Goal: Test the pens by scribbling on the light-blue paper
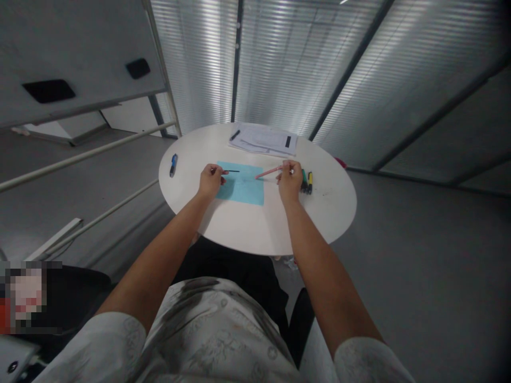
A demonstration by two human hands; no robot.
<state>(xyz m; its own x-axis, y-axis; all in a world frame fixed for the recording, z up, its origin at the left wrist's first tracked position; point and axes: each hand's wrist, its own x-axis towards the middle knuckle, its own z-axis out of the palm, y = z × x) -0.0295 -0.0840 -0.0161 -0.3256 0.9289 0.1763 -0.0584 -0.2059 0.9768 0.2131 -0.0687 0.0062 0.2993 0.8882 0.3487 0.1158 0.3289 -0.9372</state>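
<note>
Over the left part of a light blue sheet (243,191), my left hand (211,180) pinches a thin dark stick (232,171) that points right. From my right hand (290,178), beyond the sheet's right edge, a pink pen (267,172) slants down to the left. Its tip is over the sheet; whether it touches is unclear. Between the pen tip and the thin stick there is a gap. Both hands are closed around what they hold. Just right of my right hand lie several markers (310,182) with green and yellow parts.
The round white table (247,231) bears a stack of papers (263,139) at its back and a blue pen (173,165) at the left. A whiteboard frame (88,154) stands left, and a blind-covered glass wall (275,69) rises behind. Part of a person (27,298) appears blurred at lower left.
</note>
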